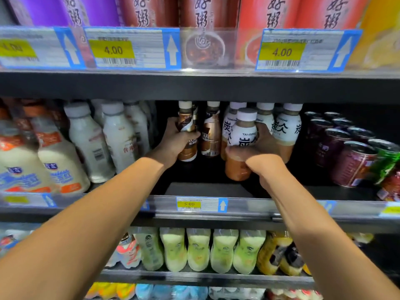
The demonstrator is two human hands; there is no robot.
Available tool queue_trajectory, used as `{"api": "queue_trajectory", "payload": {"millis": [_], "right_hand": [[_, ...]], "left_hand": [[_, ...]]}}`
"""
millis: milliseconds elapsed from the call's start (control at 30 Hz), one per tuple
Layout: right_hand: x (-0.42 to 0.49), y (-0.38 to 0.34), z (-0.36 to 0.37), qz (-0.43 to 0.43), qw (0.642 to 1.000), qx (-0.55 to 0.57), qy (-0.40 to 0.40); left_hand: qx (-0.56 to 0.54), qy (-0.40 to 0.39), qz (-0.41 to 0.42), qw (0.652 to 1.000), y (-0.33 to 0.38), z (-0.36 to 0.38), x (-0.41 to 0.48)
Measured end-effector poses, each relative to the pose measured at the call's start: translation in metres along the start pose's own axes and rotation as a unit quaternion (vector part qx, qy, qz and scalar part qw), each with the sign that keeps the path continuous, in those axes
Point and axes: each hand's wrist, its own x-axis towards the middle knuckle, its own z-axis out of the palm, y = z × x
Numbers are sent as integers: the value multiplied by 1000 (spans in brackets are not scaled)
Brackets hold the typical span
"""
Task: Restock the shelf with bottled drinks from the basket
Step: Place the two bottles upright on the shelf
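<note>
My left hand (173, 140) grips a brown coffee bottle (187, 131) with a cream cap, upright at the back of the middle shelf (207, 189). Beside it stands a second brown coffee bottle (211, 131). My right hand (257, 152) holds a white-labelled Tanbing bottle (243, 135) of tan drink, in front of a cluster of matching bottles (286, 128). Its base hangs slightly above the shelf floor. The basket is out of view.
White milk bottles (86, 139) fill the shelf's left side and dark cans (350, 152) its right. Bare shelf floor lies in front of the coffee bottles. Porridge cups (203, 14) stand above price tags (112, 49). Green drink bottles (198, 250) line the shelf below.
</note>
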Motion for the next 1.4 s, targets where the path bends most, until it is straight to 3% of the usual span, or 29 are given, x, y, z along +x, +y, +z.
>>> {"api": "queue_trajectory", "payload": {"millis": [200, 467, 967, 1133, 1267, 1333, 1400], "right_hand": [[9, 8, 5, -34, 997, -70, 25], [10, 15, 8, -50, 995, -72, 42], [7, 12, 9, -38, 995, -87, 23], [0, 6, -1, -21, 997, -76, -9], [-26, 2, -17, -42, 995, -90, 20], [-45, 0, -31, -64, 986, -153, 27], [-64, -1, -50, -91, 972, -214, 41]], "left_hand": [[28, -7, 32, 999, -10, 1, 16], [37, -17, 64, 997, -17, 4, 23], [73, -22, 8, 997, -7, 0, 15], [147, -10, -3, 989, 13, -2, -8], [323, 2, 24, 946, 31, -13, -47], [399, -73, 69, 911, 43, -18, -75], [493, -140, 91, 854, 61, -13, -111]]}}
